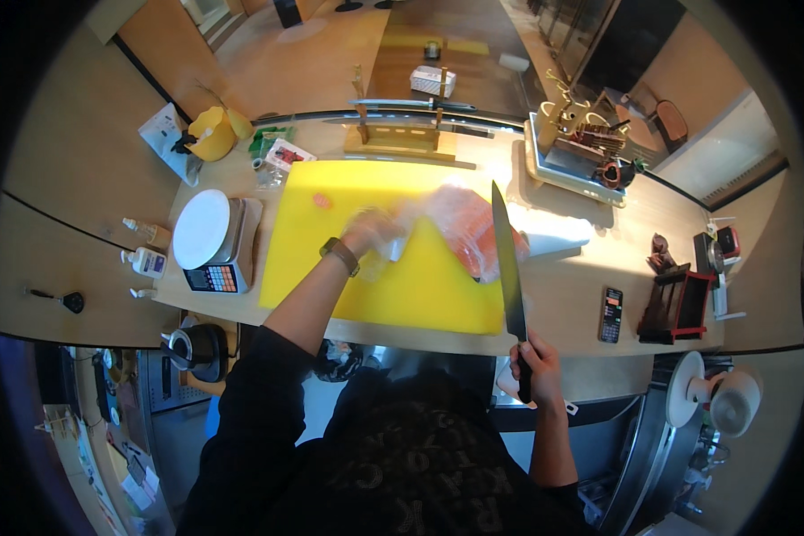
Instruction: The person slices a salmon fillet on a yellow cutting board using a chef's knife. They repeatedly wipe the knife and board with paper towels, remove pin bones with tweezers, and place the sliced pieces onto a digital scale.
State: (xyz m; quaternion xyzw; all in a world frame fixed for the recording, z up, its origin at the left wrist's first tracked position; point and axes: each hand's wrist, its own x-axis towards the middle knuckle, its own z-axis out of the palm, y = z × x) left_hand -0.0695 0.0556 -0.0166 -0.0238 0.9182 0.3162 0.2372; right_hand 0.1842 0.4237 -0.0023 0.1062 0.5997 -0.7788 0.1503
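My right hand (539, 365) grips the black handle of a long kitchen knife (507, 268), its blade pointing away from me past the right side of a yellow cutting board (368, 305). Over the board, my left hand (375, 231) is blurred, with clear plastic about it and a small whitish thing by the fingers. Whether it grips the plastic I cannot tell. A large orange-pink fish fillet (469, 234), apparently salmon, lies under clear plastic film on the board's right, left of the blade. Toward the far left of the board sits a small pink piece (322, 200).
Left of the board stands a weighing scale (241, 234) with a white round plate, beside pump bottles (149, 262). A wooden knife stand (402, 141) is behind it. To the right are a white roll (559, 236), a phone (611, 315), a dark red-edged rack (677, 305) and a loaded tray (576, 177).
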